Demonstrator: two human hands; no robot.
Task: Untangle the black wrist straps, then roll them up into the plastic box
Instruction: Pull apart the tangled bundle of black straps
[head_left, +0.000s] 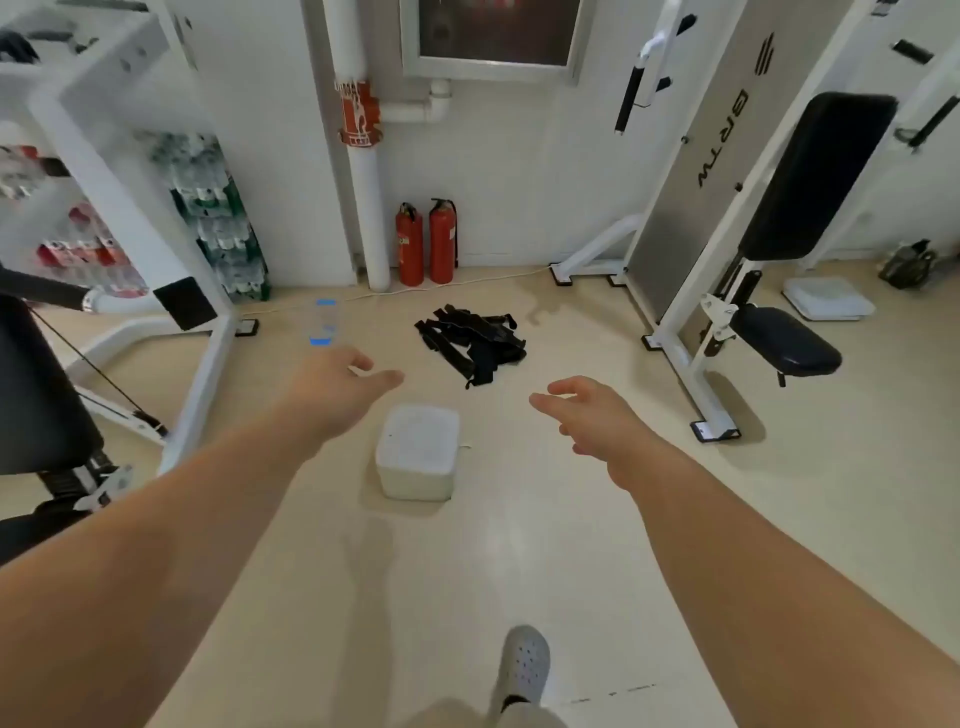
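While empty, hands (337, 387) (592, 415) short of straps (470, 338)

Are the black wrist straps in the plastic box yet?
No. The black wrist straps lie heaped on the floor beyond the plastic box.

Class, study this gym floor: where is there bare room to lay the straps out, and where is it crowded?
Bare floor lies between the plastic box and the shoe, and right of the box up to the bench machine's foot. A narrower strip separates the box from the black straps. It is crowded on the left, by the white machine frame.
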